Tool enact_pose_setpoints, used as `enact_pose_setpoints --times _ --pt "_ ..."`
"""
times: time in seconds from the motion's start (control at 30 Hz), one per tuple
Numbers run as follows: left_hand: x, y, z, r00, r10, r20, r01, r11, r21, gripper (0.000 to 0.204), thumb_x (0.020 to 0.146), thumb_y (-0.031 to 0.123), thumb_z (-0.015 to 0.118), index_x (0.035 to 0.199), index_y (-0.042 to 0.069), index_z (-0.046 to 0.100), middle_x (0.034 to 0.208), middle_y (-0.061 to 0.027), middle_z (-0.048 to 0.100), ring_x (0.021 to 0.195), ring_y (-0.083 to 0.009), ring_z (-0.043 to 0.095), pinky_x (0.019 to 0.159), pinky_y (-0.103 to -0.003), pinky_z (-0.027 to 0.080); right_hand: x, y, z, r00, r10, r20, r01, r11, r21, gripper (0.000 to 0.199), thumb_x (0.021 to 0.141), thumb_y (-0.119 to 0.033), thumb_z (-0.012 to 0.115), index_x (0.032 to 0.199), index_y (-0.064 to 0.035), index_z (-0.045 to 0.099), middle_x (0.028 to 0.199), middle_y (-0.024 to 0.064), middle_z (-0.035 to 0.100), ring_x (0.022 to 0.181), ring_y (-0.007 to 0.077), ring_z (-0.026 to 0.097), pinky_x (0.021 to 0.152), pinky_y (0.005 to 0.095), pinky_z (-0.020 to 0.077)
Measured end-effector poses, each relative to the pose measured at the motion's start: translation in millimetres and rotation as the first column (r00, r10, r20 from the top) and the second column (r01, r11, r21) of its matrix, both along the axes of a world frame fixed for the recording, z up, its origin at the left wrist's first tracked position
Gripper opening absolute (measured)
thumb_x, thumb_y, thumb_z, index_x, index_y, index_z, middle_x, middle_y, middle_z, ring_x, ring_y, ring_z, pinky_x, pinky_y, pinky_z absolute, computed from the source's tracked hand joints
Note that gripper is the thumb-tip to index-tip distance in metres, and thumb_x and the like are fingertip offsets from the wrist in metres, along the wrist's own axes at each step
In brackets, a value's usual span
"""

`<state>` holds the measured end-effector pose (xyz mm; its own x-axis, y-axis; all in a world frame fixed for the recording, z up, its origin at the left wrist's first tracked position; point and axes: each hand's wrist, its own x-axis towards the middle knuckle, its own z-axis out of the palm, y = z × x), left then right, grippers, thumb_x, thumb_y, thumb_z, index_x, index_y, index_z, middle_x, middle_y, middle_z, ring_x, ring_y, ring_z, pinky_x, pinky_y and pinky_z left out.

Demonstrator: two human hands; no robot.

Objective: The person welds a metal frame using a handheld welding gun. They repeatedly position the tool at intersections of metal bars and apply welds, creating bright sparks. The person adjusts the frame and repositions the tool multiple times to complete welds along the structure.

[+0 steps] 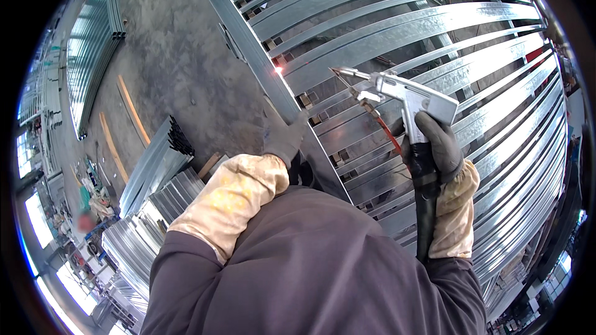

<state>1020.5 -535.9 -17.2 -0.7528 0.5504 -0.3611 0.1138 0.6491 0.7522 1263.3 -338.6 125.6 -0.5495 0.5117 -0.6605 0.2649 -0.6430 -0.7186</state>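
My right hand (437, 146), in a dark glove, is wrapped round the grip of a silver handheld welding gun (413, 96). A thin wire guide with a red hose (388, 133) runs below its nozzle, and a thick black cable (426, 217) leads down along my forearm. The gun's tip points left, above a frame of galvanized steel bars (379, 43). A small bright red glow shows on the frame's side rail (264, 56), left of the tip. Lower on this rail, my gloved left hand (285, 139) grips it, thumb and fingers on either side; the fingertips are partly hidden.
Steel bars fill the right side, with small brackets along the side rail. Left on the concrete floor (186, 43) lie a stack of steel profiles (93, 56), two wooden strips (133, 110) and bundled metal tubes (152, 167). Stacked profiles (133, 239) stand near my left elbow.
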Motion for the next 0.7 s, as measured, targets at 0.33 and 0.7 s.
enact_pose_setpoints --times 0.33,0.7 --pt "33 26 28 0.988 0.017 -0.155 -0.07 0.935 -0.348 0.117 0.078 0.032 0.082 0.157 -0.012 0.009 0.155 -0.0347 0.033 0.145 -0.0422 0.038 0.117 -0.042 0.038 48 -36 8 0.996 -0.045 0.08 0.046 0.999 -0.014 0.038 0.103 -0.032 0.058 0.105 0.0048 0.066 0.068 0.012 0.067 0.051 0.0194 0.065 0.047 0.0301 0.0542" --pt "40 33 32 0.992 0.036 -0.123 -0.083 0.914 -0.398 0.121 0.081 0.037 0.078 0.161 -0.005 -0.004 0.155 -0.0367 0.035 0.141 -0.0457 0.045 0.117 -0.046 0.04 66 -41 -6 0.993 -0.097 -0.07 0.088 0.989 -0.119 0.04 0.1 -0.024 0.065 0.128 0.004 0.057 0.091 0.0151 0.072 0.061 0.0186 0.068 0.05 0.0297 0.0559"
